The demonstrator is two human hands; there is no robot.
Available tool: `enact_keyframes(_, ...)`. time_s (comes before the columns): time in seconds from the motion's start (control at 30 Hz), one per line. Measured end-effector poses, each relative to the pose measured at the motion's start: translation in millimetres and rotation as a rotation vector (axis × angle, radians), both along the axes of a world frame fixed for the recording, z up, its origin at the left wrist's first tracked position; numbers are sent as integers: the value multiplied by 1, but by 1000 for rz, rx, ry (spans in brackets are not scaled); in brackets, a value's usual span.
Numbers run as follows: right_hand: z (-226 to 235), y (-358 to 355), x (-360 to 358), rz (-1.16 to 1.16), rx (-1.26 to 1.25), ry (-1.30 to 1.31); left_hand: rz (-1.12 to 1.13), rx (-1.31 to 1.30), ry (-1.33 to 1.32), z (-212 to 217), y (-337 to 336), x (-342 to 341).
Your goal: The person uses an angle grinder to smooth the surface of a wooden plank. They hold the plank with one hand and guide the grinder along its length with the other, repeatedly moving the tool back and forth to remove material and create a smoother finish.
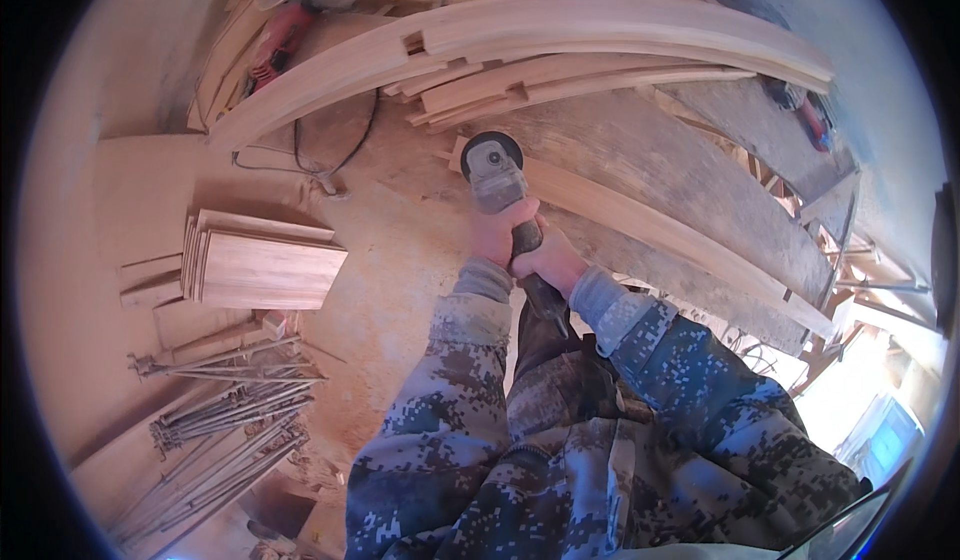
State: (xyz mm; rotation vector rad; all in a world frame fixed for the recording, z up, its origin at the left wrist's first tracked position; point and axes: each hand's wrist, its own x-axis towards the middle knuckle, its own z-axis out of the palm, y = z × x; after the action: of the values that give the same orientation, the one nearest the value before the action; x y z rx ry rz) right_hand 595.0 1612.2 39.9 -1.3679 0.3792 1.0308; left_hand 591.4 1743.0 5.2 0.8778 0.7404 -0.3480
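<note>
Both hands are closed around an angle grinder (pixel 497 188) with a grey metal head and a dark round disc. My left hand (pixel 492 232) grips it just behind the head. Farther back on the dark body, my right hand (pixel 553 259) is wrapped round it. The disc lies over the left end of a long, pale wooden piece (pixel 640 222) on the workbench (pixel 640 150). Whether the disc touches the wood I cannot tell. The lower end of the grinder reaches back toward my jacket.
A long curved timber (pixel 560 22) with a mortise spans the far side, shaped pieces (pixel 500 90) beneath it. A red power tool (pixel 282 42) sits far left; another red-and-blue tool (pixel 815 125) far right. Stacked boards (pixel 265 265) and metal bar clamps (pixel 235 400) lie at left.
</note>
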Motion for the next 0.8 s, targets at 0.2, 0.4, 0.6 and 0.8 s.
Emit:
enact_keyframes(0.2, -10, -43, -36, -73, -116, -103, -97, 21, 2, -12, -39, -22)
enact_keyframes(0.4, 6, -72, -82, -187, -173, -26, -393, 111, -165, -9, -73, -41)
enact_keyframes(0.6, 11, -69, -135, -446, -229, -87, -604, -104, -28, 8, -86, -65)
enact_keyframes(0.8, 35, -113, -164, -750, -162, -60, -789, 44, -302, 9, -101, -66)
